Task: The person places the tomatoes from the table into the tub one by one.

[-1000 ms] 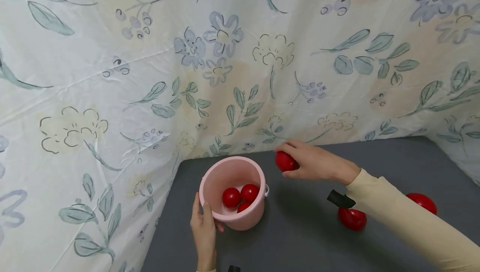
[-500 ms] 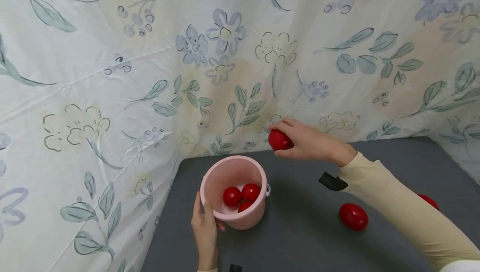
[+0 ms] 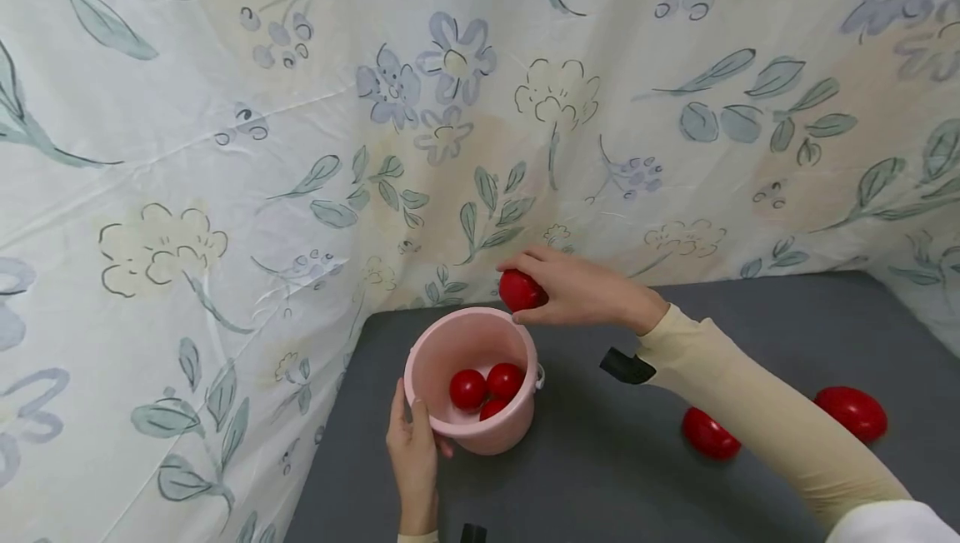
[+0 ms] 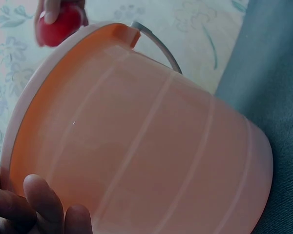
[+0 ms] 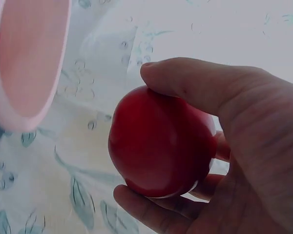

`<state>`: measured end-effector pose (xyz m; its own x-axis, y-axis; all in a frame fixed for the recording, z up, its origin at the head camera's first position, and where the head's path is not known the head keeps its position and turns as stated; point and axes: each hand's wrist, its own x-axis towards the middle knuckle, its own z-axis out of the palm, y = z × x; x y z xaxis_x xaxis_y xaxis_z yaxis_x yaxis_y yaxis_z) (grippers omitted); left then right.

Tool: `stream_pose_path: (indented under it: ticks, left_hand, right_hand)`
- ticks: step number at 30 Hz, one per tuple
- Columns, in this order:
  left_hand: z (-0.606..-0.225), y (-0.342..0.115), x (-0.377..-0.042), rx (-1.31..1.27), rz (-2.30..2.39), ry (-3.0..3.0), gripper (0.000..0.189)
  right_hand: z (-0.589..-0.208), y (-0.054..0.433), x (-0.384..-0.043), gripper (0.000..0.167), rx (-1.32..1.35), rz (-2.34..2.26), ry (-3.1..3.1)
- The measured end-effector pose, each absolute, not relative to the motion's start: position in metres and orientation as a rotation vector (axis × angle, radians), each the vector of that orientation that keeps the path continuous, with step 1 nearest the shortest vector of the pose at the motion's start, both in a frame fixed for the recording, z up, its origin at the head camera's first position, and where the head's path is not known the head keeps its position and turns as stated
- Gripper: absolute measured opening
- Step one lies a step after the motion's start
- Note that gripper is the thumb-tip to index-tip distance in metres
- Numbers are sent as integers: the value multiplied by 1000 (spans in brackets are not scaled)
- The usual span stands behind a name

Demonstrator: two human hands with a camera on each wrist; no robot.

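A pink bucket [image 3: 491, 439] stands on the dark grey table, tilted slightly by the camera's angle. Inside it lie three glossy red round fruits [image 3: 468, 391]. My left hand [image 3: 415, 451] holds the bucket at the near left of its rim; in the left wrist view its fingers [image 4: 41, 200] curl beside the wall. My right hand [image 3: 573, 286] grips another red round fruit [image 3: 519, 291] just above and beyond the bucket's right rim. In the right wrist view the thumb and fingers wrap around this smooth fruit [image 5: 161, 144], which shows no stem.
Two more red fruits lie on the table [image 3: 600, 476] to the right: one [image 3: 711, 435] partly behind my right sleeve, another [image 3: 851, 412] farther right. A floral cloth [image 3: 300, 127] hangs along the back and left. The bucket's handle [image 4: 161, 48] hangs at its side.
My right hand has risen with the red fruit and moved left to the bucket's rim. My left hand keeps its hold on the bucket.
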<state>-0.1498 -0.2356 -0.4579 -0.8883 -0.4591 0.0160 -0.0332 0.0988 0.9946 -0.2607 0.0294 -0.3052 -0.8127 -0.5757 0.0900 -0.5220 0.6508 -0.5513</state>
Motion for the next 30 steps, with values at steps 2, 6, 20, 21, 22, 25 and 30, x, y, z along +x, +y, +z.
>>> stream_pose_path:
  ticks: [2,6,20,21,22,25,30]
  left_hand:
    - [-458,-235,-151,491,-1860,-2054,54]
    - [-460,-233,-152,486,-1877,-2036,53]
    - [-459,-233,-154,502,-1865,-2058,54]
    - [-458,-233,-154,506,-1865,-2063,54]
    - [-458,-234,-154,506,-1866,-2065,54]
    - [-458,-235,-154,505,-1874,-2068,54]
    - [-458,-237,-154,505,-1869,-2083,55]
  right_hand:
    - [-304,21,-262,73,-944,-876,2747]
    - [-304,7,-265,71,-1002,-873,2704]
    - [-300,-34,-268,72,-1154,-873,2656]
    - [-300,-37,-268,71,-1164,-864,2655]
    - [-300,-40,-267,70,-1178,-857,2651]
    - [-302,-47,-266,70,-1188,-857,2629]
    - [-313,-53,-262,71,-1161,-856,2585]
